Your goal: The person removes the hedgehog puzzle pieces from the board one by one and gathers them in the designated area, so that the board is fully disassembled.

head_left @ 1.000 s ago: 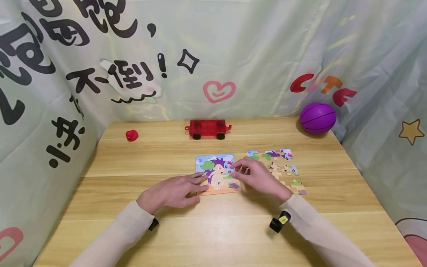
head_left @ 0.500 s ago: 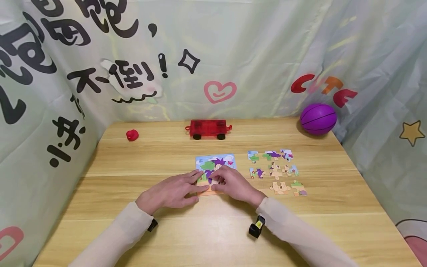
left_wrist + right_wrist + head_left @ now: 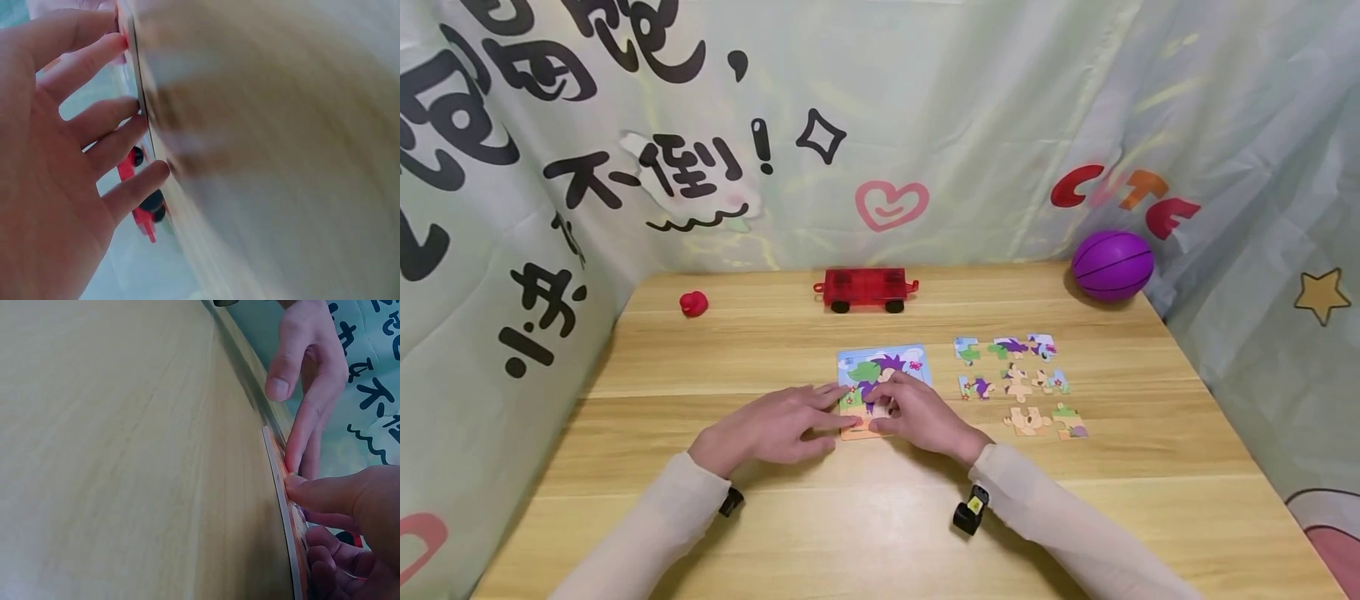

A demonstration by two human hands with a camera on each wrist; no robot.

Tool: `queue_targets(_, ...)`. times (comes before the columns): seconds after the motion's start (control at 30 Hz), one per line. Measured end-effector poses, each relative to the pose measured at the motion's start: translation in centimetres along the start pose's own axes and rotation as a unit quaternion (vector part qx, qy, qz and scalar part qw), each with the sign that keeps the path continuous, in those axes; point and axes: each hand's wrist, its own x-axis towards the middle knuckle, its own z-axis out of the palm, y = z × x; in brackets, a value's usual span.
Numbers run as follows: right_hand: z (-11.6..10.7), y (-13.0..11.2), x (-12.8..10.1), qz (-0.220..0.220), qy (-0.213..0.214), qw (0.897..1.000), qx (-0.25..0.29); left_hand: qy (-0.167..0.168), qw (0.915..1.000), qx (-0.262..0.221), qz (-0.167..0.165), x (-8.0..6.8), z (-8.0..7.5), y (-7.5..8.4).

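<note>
Wooden table (image 3: pixel 880 533), puzzle board (image 3: pixel 887 367) lying flat at centre, directly ahead of both my hands. Left hand (image 3: pixel 767 429) flat, fingers straight, pinning board's left edge. Right hand (image 3: pixel 921 417) curled, fingertips on board's lower part; pinch unclear. Loose pieces (image 3: pixel 1018 383) to right, nearer right hand.

Puzzle board (image 3: pixel 884 371) lies flat near the centre of the table (image 3: pixel 880 517). Left hand (image 3: pixel 760 429) rests on the board's near-left corner; right hand (image 3: pixel 925 417) on its near part, just right of the left. Loose puzzle pieces (image 3: pixel 1015 385) lie right of the board. Toy wagon (image 3: pixel 865 289) stands far behind the board; small toy (image 3: pixel 693 304) far left; ball (image 3: pixel 1112 265) far right.
</note>
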Motion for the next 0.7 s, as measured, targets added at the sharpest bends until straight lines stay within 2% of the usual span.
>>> queue_targets(0.1, 0.10, -0.07, 0.00, 0.006, 0.003, 1.000, 0.003, 0.003, 1.0000, -0.003, 0.002, -0.10, -0.20, -0.21)
queue_targets(0.4, 0.31, -0.32, 0.15, 0.013, 0.001, 1.000, 0.017, -0.008, 0.9994, -0.008, -0.033, -0.22, -0.34, -0.29)
queue_targets(0.7, 0.32, -0.30, 0.11, -0.004, -0.004, 0.996, 0.085, -0.003, 0.9995, -0.018, -0.027, -0.30, -0.41, -0.36)
